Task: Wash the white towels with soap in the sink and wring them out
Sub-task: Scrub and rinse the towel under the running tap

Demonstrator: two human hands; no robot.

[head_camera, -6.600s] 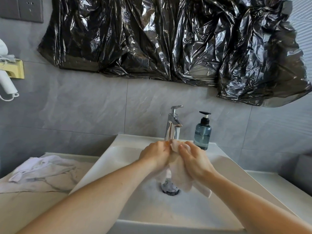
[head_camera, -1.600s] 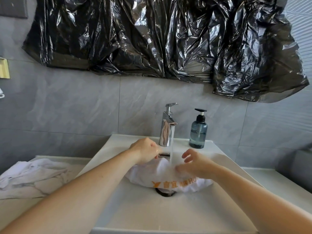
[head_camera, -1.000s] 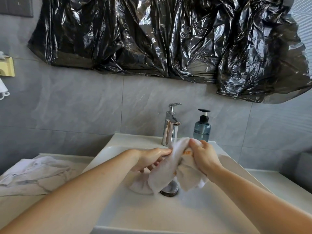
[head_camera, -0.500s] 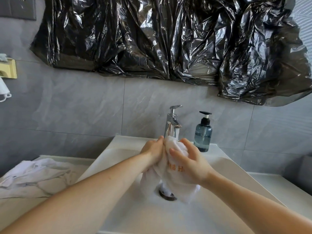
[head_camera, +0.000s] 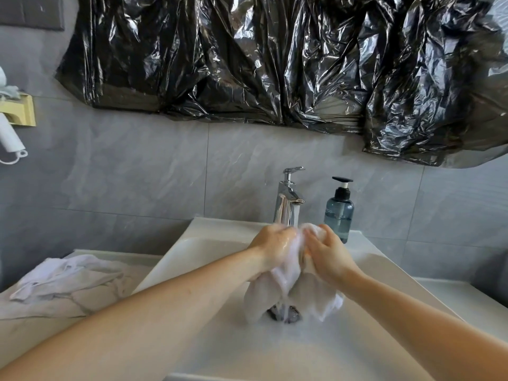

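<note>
Here I take the sink [head_camera: 209,251] as my landmark and read across from its left. Far left of it, on the wall, I see a white hair dryer [head_camera: 8,136] in a yellow holder [head_camera: 26,110]. Just left of the sink, on the marbled counter [head_camera: 55,320], a second white towel [head_camera: 66,273] lies crumpled, well apart from my hands. Above the sink, black plastic sheeting [head_camera: 275,64] covers the wall. Over the basin, my left hand [head_camera: 275,247] and right hand [head_camera: 327,255] are pressed together, both with fingers curled tight around the white towel [head_camera: 288,273]; its bunched top sits between the hands and its wet ends hang down just above the drain [head_camera: 284,314]. At the back edge of the sink the chrome faucet [head_camera: 288,199] stands directly behind my hands; I cannot tell whether water is running. Just right of the faucet, on the sink's rear ledge, stands the blue soap bottle [head_camera: 339,213], upright, near my right hand.
</note>
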